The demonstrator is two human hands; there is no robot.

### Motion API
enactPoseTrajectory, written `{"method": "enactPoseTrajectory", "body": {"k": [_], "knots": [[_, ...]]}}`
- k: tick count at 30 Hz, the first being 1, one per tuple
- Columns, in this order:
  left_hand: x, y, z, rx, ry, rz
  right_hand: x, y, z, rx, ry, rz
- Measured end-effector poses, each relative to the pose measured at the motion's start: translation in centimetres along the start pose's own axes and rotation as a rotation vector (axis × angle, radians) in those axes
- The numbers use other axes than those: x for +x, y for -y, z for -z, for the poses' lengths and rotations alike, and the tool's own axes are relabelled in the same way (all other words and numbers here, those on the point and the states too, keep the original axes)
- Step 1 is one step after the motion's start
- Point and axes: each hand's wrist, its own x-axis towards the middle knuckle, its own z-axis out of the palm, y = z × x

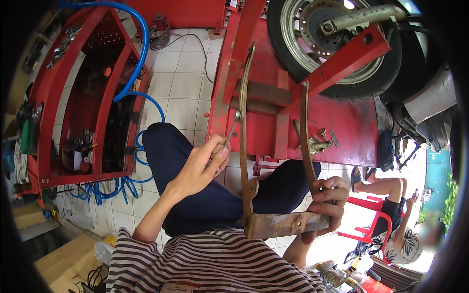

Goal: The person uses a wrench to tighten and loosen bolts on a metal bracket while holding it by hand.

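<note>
My left hand (205, 166) is closed on a steel wrench (230, 131), whose head meets the left arm of a long, worn U-shaped metal bracket (264, 225) at a fitting near its middle. Both bracket arms reach up to the red frame (342, 63) of a red stand. My right hand (328, 200) grips the bracket's lower right corner, fingers wrapped round it. A motorbike wheel (283, 44) with a brake disc is at the upper right, above the red platform (351, 136). Some small metal fittings (320, 145) lie on the platform beside the right arm.
A red tool cart (45, 146) and a coiled blue hose (139, 73) are on my left, over a tiled floor (171, 73). A cardboard box (68, 259) is at lower left. Another person (393, 200) sits on a red plastic chair at right; assorted items crowd the lower right.
</note>
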Motion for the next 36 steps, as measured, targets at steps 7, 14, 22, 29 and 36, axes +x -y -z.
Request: {"method": "enactPoseTrajectory", "body": {"k": [7, 14, 22, 29, 36], "knots": [[-0.1, 0.6, -1.0, 0.027, -0.091, -0.081, -0.1, -0.4, 0.2, 0.041, 0.012, 0.033], [0.3, 0.1, -0.5, 0.033, -0.052, -0.036, 0.2, -0.1, -1.0, 0.020, -0.110, 0.025], [1.7, 1.6, 0.6, 0.089, -0.009, -0.106, -0.1, -0.1, -0.4, 0.000, -0.010, 0.013], [2.9, 3.5, 1.1, 0.116, -0.021, -0.196, 0.0, -0.1, -0.6, 0.032, -0.023, 0.007], [4.0, 4.2, 2.1, 0.231, -0.001, -0.226, -0.2, 0.2, -0.7, 0.039, -0.040, -0.038]]}}
